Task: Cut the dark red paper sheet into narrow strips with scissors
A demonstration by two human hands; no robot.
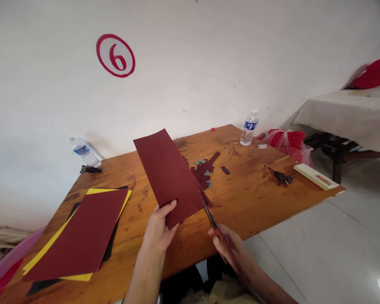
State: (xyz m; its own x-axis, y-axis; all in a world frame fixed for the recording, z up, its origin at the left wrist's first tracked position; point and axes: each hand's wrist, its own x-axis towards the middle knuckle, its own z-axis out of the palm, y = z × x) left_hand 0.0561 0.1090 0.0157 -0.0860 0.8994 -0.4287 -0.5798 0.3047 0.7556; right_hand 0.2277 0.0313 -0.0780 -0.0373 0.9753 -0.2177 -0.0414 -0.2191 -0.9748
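While scissors (210, 216) meet maroon paper (171, 177) — the wall (190, 63) reads "6" (112, 57).

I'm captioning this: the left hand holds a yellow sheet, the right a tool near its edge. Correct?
Only the colour is wrong: in the head view, the left hand holds a dark red sheet; the right hand holds a tool near its edge.

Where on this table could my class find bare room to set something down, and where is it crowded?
Bare wood shows between the scraps and the black object at right, and between the paper stack and left hand. The middle looks crowded: scraps, held sheet, scissors.
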